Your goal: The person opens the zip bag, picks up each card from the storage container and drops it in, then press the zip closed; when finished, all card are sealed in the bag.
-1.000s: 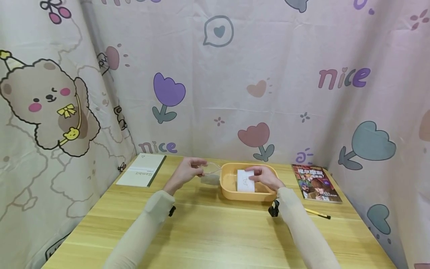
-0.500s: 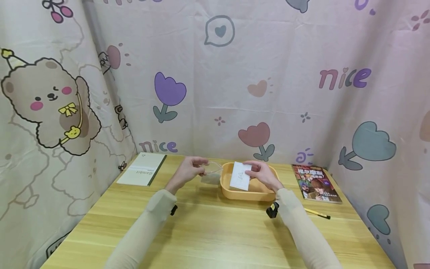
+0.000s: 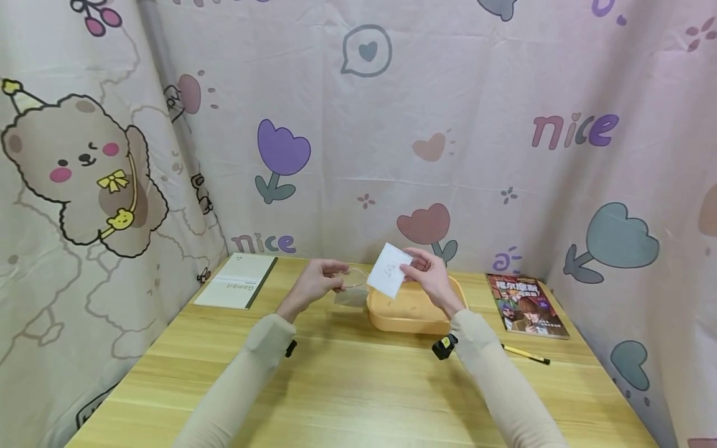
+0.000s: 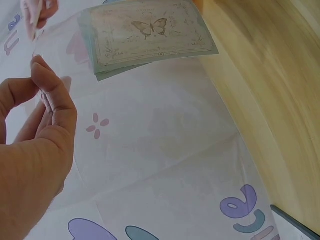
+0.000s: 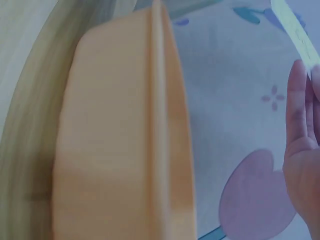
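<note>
My left hand point(image 3: 316, 283) pinches a thin, pale loop of cord point(image 3: 355, 285) between thumb and fingertips, to the left of the orange plastic basin point(image 3: 414, 322). The right hand point(image 3: 428, 274) holds a white card point(image 3: 390, 270) by its right edge, tilted above the basin's left part; a small line drawing shows on its face. In the right wrist view that card point(image 5: 296, 31) appears nearly edge-on above the fingers, beside the basin's wall point(image 5: 110, 130). Below the left hand are pale green papers with a butterfly print point(image 4: 150, 35), seen in the head view as a greyish patch.
A Gambit notebook point(image 3: 236, 281) lies at the table's back left. At the right are a colourful magazine point(image 3: 528, 305) and a yellow pen point(image 3: 525, 354) with a black end. A patterned curtain point(image 3: 358, 137) hangs behind the wooden table point(image 3: 358, 392).
The right hand has lifted the white card up out of the basin, moved it leftward and tilted it. My left hand has hardly moved and keeps its pinch on the cord.
</note>
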Action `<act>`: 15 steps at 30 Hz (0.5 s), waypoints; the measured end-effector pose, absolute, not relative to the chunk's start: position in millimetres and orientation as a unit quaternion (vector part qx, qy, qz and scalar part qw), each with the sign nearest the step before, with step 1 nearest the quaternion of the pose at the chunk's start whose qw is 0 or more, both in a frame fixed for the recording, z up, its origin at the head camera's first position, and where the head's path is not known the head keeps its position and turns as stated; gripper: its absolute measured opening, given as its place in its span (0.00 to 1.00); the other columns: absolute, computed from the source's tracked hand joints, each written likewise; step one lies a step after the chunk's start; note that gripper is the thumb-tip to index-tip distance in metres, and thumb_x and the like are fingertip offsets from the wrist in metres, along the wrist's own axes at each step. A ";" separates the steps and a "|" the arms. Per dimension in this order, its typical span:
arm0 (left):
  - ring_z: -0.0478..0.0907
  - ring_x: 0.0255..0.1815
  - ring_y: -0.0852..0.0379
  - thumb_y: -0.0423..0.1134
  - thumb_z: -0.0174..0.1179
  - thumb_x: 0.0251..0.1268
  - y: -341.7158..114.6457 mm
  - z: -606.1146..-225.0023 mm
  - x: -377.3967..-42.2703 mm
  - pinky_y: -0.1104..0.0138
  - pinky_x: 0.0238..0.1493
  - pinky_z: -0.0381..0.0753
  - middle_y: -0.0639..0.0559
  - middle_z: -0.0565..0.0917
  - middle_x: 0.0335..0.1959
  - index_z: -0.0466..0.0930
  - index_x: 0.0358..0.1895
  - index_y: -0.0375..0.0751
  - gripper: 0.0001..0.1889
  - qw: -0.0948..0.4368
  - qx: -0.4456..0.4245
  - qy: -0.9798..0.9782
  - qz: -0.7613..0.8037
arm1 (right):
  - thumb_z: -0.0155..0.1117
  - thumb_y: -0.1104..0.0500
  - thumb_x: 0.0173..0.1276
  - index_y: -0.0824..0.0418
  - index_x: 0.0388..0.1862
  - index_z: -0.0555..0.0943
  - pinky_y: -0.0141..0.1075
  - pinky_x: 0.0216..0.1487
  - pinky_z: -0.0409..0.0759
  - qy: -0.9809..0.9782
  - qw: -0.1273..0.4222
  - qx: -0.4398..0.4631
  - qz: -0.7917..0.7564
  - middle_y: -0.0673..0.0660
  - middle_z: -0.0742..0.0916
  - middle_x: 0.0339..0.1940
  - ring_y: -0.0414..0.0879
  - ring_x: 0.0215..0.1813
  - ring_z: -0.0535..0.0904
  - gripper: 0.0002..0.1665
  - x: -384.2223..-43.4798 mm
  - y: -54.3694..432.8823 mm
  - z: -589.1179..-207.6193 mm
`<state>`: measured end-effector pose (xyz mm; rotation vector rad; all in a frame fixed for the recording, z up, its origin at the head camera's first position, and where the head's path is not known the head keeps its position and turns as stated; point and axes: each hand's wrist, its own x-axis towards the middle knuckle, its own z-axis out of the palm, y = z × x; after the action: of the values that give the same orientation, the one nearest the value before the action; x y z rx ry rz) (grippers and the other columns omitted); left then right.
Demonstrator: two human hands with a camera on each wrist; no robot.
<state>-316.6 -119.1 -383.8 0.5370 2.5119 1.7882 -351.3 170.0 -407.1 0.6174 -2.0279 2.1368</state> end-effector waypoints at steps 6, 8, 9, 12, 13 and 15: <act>0.85 0.30 0.57 0.23 0.59 0.61 -118.4 -382.3 -315.2 0.64 0.38 0.88 0.36 0.83 0.54 0.80 0.56 0.29 0.18 0.006 0.172 0.806 0.567 | 0.65 0.75 0.62 0.72 0.60 0.72 0.42 0.37 0.89 -0.623 0.112 0.233 0.739 0.53 0.86 0.36 0.43 0.35 0.83 0.26 -347.7 152.3 -394.0; 0.85 0.30 0.57 0.23 0.59 0.61 -118.5 -382.0 -315.3 0.65 0.38 0.88 0.36 0.83 0.54 0.80 0.56 0.29 0.18 0.007 0.172 0.807 0.564 | 0.64 0.76 0.62 0.74 0.59 0.69 0.40 0.37 0.89 -0.610 0.126 0.243 0.744 0.53 0.85 0.37 0.44 0.35 0.82 0.27 -346.9 145.8 -391.4; 0.85 0.30 0.57 0.23 0.59 0.62 -118.4 -381.5 -315.2 0.65 0.38 0.88 0.36 0.83 0.54 0.80 0.55 0.29 0.18 0.008 0.171 0.808 0.564 | 0.64 0.77 0.62 0.75 0.59 0.68 0.39 0.37 0.89 -0.604 0.132 0.248 0.746 0.53 0.84 0.37 0.44 0.34 0.82 0.27 -346.4 142.6 -390.3; 0.85 0.29 0.58 0.23 0.59 0.61 -118.2 -380.4 -315.2 0.65 0.37 0.88 0.35 0.84 0.54 0.80 0.55 0.28 0.17 0.008 0.172 0.809 0.563 | 0.63 0.77 0.62 0.77 0.58 0.65 0.37 0.37 0.89 -0.594 0.146 0.259 0.747 0.52 0.84 0.37 0.45 0.34 0.82 0.27 -345.5 134.1 -388.7; 0.85 0.29 0.58 0.23 0.59 0.61 -118.2 -380.2 -315.2 0.65 0.37 0.88 0.35 0.84 0.53 0.80 0.55 0.28 0.17 0.008 0.170 0.809 0.563 | 0.63 0.77 0.62 0.77 0.57 0.64 0.36 0.37 0.88 -0.594 0.148 0.262 0.746 0.52 0.83 0.37 0.45 0.34 0.82 0.27 -345.1 131.7 -388.6; 0.84 0.29 0.58 0.23 0.59 0.61 -118.2 -379.6 -314.9 0.65 0.37 0.88 0.35 0.84 0.53 0.80 0.55 0.29 0.17 0.009 0.168 0.810 0.562 | 0.62 0.77 0.63 0.77 0.57 0.64 0.35 0.37 0.88 -0.598 0.149 0.264 0.742 0.52 0.83 0.38 0.44 0.35 0.82 0.26 -344.0 127.3 -388.7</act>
<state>-314.9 -118.2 -379.6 0.5237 2.5296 1.7574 -344.0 127.3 -388.7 0.7588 -1.7183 2.1343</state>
